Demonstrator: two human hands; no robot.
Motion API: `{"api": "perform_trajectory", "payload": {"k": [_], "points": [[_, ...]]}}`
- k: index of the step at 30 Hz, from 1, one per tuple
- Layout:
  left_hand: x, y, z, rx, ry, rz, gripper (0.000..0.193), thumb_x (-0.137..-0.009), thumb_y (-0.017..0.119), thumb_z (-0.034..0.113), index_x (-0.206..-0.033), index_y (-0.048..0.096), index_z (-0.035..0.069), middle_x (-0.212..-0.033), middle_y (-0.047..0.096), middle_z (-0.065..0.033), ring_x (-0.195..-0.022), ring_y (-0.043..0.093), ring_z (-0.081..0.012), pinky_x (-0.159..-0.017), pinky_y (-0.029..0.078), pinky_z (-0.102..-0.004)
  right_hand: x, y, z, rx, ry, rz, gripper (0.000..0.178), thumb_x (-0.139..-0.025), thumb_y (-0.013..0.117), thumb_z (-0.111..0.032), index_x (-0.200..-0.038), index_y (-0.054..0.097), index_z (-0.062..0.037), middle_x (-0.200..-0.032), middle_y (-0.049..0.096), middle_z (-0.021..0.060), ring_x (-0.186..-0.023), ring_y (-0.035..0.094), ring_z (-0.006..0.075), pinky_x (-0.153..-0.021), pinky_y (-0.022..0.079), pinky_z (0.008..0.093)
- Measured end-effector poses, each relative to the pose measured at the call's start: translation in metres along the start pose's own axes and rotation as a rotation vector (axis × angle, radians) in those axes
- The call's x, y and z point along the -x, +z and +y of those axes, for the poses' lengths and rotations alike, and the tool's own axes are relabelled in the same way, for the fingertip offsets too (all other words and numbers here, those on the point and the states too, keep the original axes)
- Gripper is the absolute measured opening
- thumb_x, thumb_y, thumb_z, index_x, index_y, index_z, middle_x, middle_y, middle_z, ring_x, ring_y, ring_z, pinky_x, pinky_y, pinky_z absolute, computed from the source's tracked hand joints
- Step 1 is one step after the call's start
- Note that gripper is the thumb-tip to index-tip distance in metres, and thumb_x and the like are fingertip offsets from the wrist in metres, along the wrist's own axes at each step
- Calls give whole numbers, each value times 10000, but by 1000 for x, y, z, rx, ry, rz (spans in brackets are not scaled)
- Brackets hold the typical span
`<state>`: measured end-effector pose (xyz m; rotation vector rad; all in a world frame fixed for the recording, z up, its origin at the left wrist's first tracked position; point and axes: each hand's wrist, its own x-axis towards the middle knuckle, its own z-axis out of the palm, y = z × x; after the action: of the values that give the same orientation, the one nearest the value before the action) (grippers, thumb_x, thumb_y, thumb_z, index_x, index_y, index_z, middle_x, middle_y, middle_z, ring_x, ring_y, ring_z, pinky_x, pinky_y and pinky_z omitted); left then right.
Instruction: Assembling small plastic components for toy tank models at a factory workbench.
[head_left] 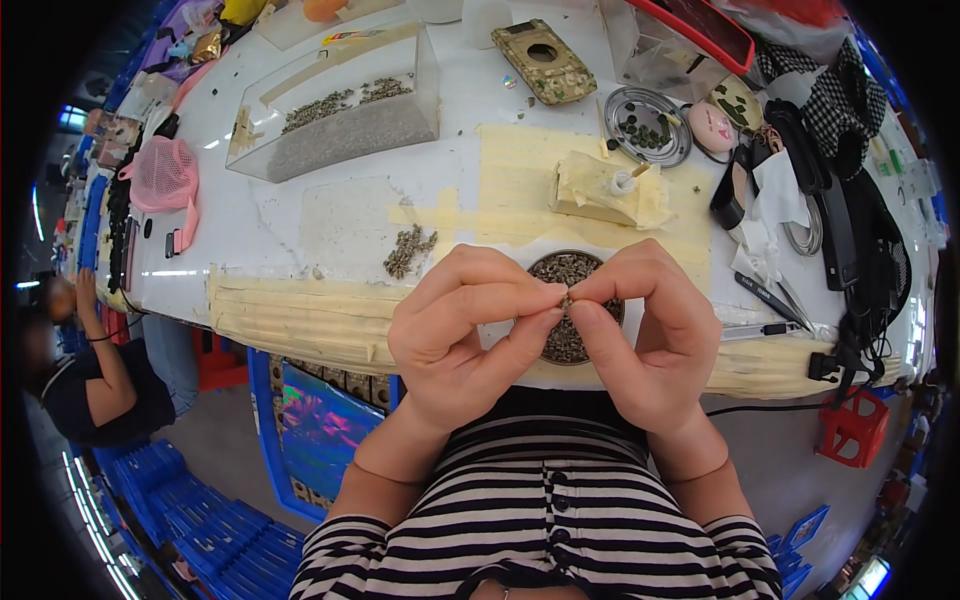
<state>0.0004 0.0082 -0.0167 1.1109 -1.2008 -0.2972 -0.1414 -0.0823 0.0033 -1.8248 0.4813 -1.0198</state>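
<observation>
My left hand [450,335] and my right hand [652,335] meet fingertip to fingertip at the table's near edge. Thumb and forefinger of each are pinched together around something tiny; its kind is hidden by the fingers. Directly below them is a round dish [566,251] filled with small grey-brown pieces [567,347]. A loose pile of similar pieces [410,250] lies on the tabletop to the left of my hands. Beyond the dish sits a tape-wrapped block [585,205] bearing a small white pot [622,183] with a stick in it.
Farther back are a clear box [432,75] with grey pieces, a camouflage toy vehicle hull [560,80] and a metal dish [612,108] of dark green parts. Tweezers [768,299] and a utility knife [757,331] lie right. A co-worker [110,390] is at far left.
</observation>
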Motion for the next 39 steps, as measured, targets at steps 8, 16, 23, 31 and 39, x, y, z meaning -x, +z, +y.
{"api": "perform_trajectory", "payload": {"k": [8, 16, 23, 31, 39], "points": [[-2, -1, -1, -61, 64, -40, 280, -702, 769, -99, -952, 725, 19, -901, 678, -78, -802, 631, -193, -661, 496, -279, -4, -8, -3, -142, 127, -103, 73, -780, 707, 4, -843, 671, -5, -787, 645, 59, -721, 596, 147, -665, 460, 259], [-2, -1, 4, -43, 2, -75, 266, -706, 774, -87, -947, 729, 17, -891, 677, -84, -802, 633, -195, -658, 495, -283, -4, -13, -3, -169, 176, -135, 73, -788, 700, -24, -844, 659, 0, -772, 620, 46, -712, 582, 128, -664, 456, 249], [-2, -1, 5, -77, -10, -88, 268, -733, 772, -64, -987, 735, 13, -882, 672, -81, -784, 627, -194, -661, 495, -286, -5, -13, -2, -169, 166, -152, 71, -804, 694, -24, -857, 655, 3, -776, 618, 48, -713, 580, 127, -663, 457, 250], [-2, -1, 3, -133, 72, -86, 285, -718, 780, -64, -987, 733, 19, -884, 675, -72, -776, 633, -205, -664, 501, -293, -2, -12, 0, -218, 200, -155, 66, -835, 672, -19, -884, 643, 12, -791, 619, 43, -726, 570, 114, -666, 454, 246], [1, 1, 1, -88, 39, -46, 254, -706, 786, -77, -931, 712, 14, -870, 687, -81, -773, 649, -212, -665, 508, -295, -2, -11, -2, -231, 204, -161, 52, -856, 662, -17, -893, 637, 11, -800, 622, 37, -726, 558, 105, -665, 446, 241]]}}
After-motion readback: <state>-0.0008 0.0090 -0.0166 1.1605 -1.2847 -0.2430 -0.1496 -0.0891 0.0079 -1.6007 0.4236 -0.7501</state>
